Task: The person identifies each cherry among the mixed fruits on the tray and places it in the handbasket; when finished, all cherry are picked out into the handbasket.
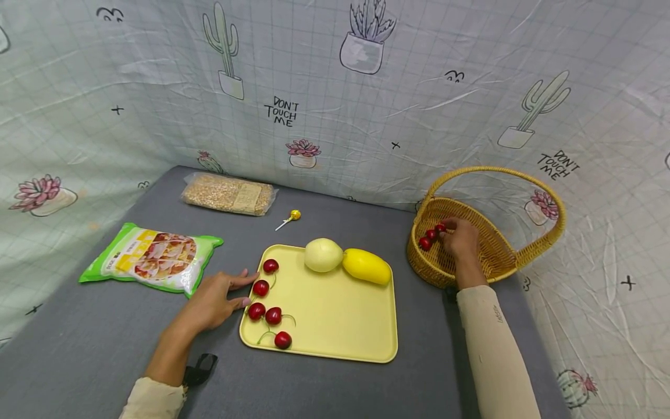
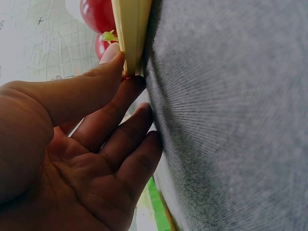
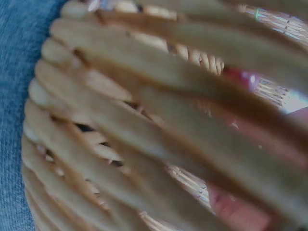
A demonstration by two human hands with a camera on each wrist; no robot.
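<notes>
My left hand (image 1: 213, 301) is at the left edge of a yellow tray (image 1: 335, 326), thumb and a finger extended to touch its rim. In the left wrist view, the thumb (image 2: 91, 89) lies against the rim while other fingertips rest low by the grey cloth. Several red cherries (image 1: 273, 316) with green stems lie along the tray's left side. Inside the wicker basket (image 1: 426, 265), my right hand (image 1: 462, 238) pinches a cherry (image 1: 440, 227) beside two other cherries (image 1: 428, 239). Basket weave hides most of that hand in the right wrist view.
On the tray's far side sit a pale green round fruit (image 1: 323, 255) and a yellow oblong fruit (image 1: 367, 266). A green-edged food bag (image 1: 157, 259), a clear grain packet (image 1: 225, 193) and a yellow lollipop (image 1: 295, 215) lie beyond. The basket's tall handle (image 1: 558, 215) arches up at right.
</notes>
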